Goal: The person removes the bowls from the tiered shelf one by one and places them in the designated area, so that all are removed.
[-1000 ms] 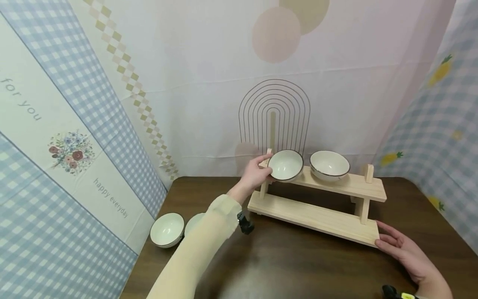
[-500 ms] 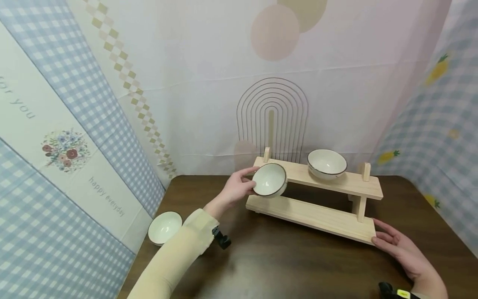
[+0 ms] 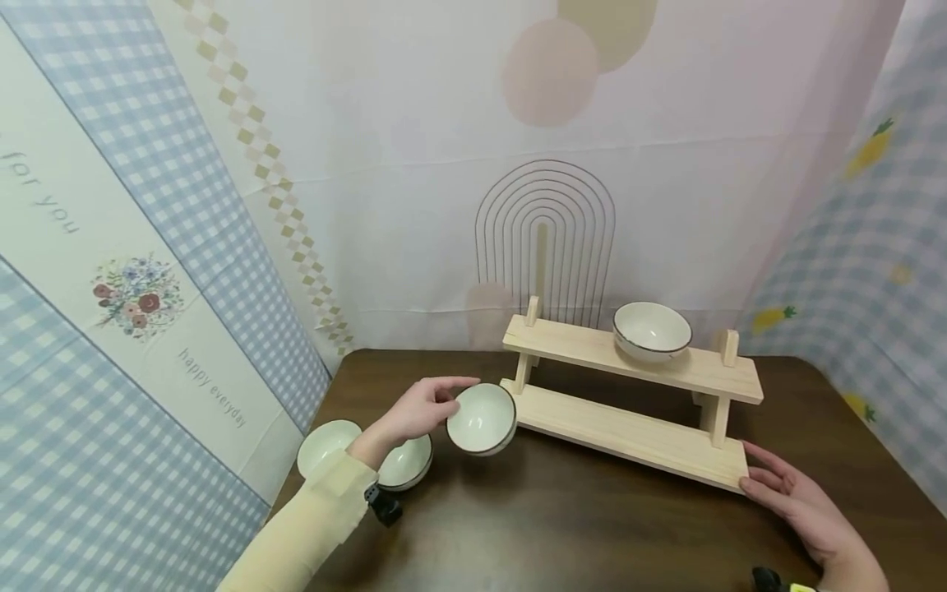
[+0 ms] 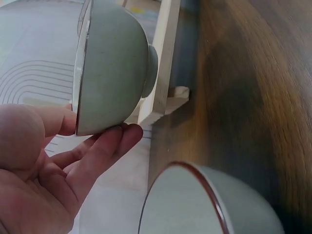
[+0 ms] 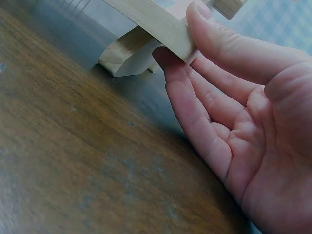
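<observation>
My left hand [image 3: 414, 413] pinches the rim and side of a white bowl [image 3: 481, 419] with a dark rim. In the left wrist view, the thumb is at the rim of this bowl [image 4: 112, 68] and fingers lie under its side. The bowl is in the air, left of a two-tier wooden shelf [image 3: 629, 432]. At the shelf's right end, my right hand [image 3: 802, 506] grips the lower board. The right wrist view has the thumb [image 5: 219, 39] over the board's corner and fingers beneath. A similar bowl [image 3: 651, 329] sits on the upper board.
Two more bowls stand on the dark wooden table [image 3: 533, 526]: one at the far left [image 3: 321, 444], partly behind the left forearm, and another bowl [image 3: 407, 464] near the left wrist. Patterned cloths [image 3: 414, 230] hang behind and at both sides.
The left hand has carried its bowl from the upper board's left end down and left, past the lower board, over the table. The right hand stays on the shelf.
</observation>
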Tool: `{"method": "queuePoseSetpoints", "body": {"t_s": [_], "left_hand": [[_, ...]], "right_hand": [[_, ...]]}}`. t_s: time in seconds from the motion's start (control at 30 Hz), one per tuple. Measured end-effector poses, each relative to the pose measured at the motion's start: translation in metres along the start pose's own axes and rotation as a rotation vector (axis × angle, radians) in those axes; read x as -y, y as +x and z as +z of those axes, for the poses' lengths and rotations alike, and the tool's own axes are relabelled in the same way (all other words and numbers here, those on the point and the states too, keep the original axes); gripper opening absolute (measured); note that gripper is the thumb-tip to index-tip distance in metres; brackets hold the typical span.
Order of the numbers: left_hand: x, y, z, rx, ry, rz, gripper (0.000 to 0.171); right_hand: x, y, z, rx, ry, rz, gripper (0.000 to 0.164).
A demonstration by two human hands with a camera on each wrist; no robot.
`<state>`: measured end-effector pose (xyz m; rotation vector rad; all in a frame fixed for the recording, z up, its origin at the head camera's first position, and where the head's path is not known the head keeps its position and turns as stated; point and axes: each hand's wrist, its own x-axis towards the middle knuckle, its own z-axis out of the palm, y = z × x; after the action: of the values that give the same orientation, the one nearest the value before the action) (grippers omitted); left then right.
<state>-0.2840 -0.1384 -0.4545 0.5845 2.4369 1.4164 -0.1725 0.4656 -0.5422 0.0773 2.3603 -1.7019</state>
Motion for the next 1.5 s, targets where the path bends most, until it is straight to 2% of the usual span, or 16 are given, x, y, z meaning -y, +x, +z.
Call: {"method": "queuePoseSetpoints", "body": {"t_s": [0.17,0.4,0.6,0.9,1.23,1.5], "left_hand": [[0.001,-0.004,-0.002,0.033,0.094,0.015,0.051],[0.002,-0.007,-0.004,0.034,0.182,0.05,0.05],[0.009,-0.009,-0.005,0.049,0.248,0.046,0.049],[0.015,-0.009,-0.004,0.103,0.325,0.119,0.049],[0.017,-0.008,-0.003,0.146,0.356,0.13,0.049],[0.016,-0.006,-0.004,0.222,0.409,0.136,0.049]], "right_hand": [[-0.004,-0.003,0.0,-0.005,0.004,-0.009,0.071],[0.0,-0.004,-0.001,0.002,0.021,-0.017,0.065],[0.001,-0.002,-0.001,-0.01,-0.02,-0.004,0.073],[0.001,-0.002,0.0,-0.017,-0.006,0.01,0.073],[0.001,0.0,-0.001,-0.02,-0.036,-0.004,0.077],[0.003,-0.003,0.001,-0.029,-0.057,-0.006,0.077]]}}
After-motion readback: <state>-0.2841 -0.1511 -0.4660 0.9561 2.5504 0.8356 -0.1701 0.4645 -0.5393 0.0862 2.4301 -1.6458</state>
